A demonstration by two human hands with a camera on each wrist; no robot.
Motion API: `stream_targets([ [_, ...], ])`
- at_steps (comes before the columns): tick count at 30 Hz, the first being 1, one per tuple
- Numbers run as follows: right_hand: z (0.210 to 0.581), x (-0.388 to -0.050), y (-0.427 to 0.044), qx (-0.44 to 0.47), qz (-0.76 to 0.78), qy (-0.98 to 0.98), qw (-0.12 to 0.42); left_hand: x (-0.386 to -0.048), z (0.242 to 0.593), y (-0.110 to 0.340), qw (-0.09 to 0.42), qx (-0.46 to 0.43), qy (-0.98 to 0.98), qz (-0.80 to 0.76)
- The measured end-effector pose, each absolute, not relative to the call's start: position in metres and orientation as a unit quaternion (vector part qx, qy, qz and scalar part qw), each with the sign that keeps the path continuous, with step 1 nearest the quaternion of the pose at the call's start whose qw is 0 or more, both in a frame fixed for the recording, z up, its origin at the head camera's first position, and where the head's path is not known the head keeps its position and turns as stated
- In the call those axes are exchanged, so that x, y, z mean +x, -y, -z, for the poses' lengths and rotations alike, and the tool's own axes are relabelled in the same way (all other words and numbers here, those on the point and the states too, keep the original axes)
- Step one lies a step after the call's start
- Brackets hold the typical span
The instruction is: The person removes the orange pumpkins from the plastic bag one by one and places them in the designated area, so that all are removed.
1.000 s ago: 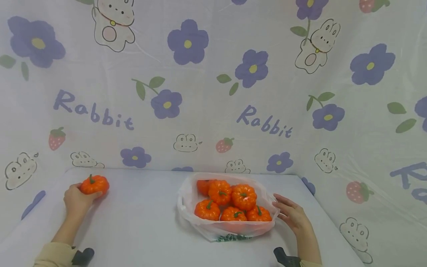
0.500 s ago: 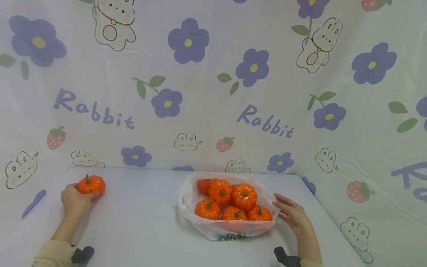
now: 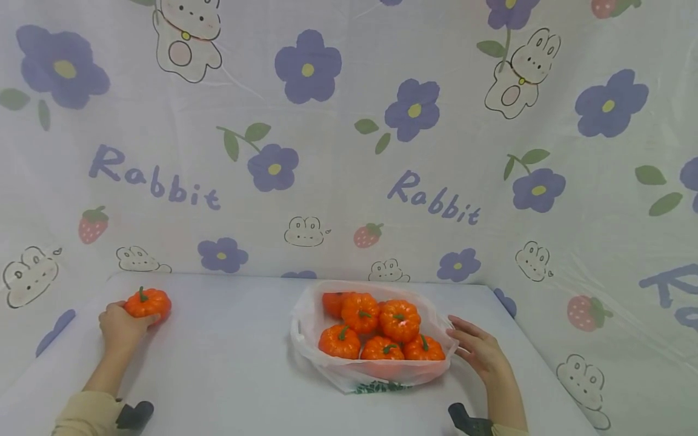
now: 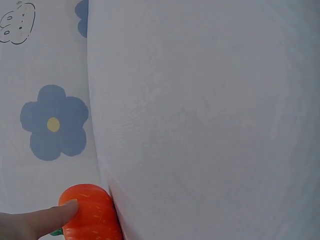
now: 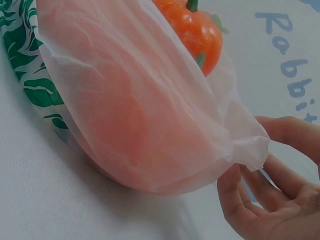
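At the far left, one pumpkin is held by the left hand, which is closed around it only as wide as its body; the thumb is pressed on its side, while the other fingers are mostly hidden. The pumpkin lies just beyond the palm and slightly to the right; it is squat, without a clear long axis, and its stem is pointed upward. Whether it is fully rested on the table cannot be told. To the right, well apart across bare table, the open bag is found, longer from side to side, with more pumpkins heaped inside. The right hand is nearer to the bag, whose gathered right corner is held in loosely curled fingers
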State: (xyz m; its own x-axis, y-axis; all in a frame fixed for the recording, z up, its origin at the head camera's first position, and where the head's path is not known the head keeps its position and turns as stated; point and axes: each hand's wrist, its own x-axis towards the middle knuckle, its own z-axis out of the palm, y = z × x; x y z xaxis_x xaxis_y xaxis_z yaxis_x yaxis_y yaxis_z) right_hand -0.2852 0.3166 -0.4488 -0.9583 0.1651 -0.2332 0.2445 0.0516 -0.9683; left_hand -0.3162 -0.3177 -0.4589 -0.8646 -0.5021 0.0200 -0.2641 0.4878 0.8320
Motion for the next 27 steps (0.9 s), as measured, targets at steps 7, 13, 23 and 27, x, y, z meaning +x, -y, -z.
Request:
stream_targets([
  [7,0.4478,-0.2836,-0.3158,0.142,0.671,-0.727,0.029,-0.3183,0.4612,0.3202,0.123,0.208,0.855,0.459],
  [13,0.4479,-0.2833,-0.3152,0.144,0.669,-0.729,0.027,-0.319,0.4604,0.3214,0.106,0.208,0.858,0.457],
  [23,0.4481,-0.2831,-0.3168,0.148,0.671,-0.726,0.029,-0.3188,0.4625,0.3223,0.111,0.169,0.882,0.426],
  [27,0.4494,-0.2833,-0.3169,0.148,0.671,-0.726,0.029,-0.319,0.4608,0.3208,0.106,0.171,0.883,0.425],
])
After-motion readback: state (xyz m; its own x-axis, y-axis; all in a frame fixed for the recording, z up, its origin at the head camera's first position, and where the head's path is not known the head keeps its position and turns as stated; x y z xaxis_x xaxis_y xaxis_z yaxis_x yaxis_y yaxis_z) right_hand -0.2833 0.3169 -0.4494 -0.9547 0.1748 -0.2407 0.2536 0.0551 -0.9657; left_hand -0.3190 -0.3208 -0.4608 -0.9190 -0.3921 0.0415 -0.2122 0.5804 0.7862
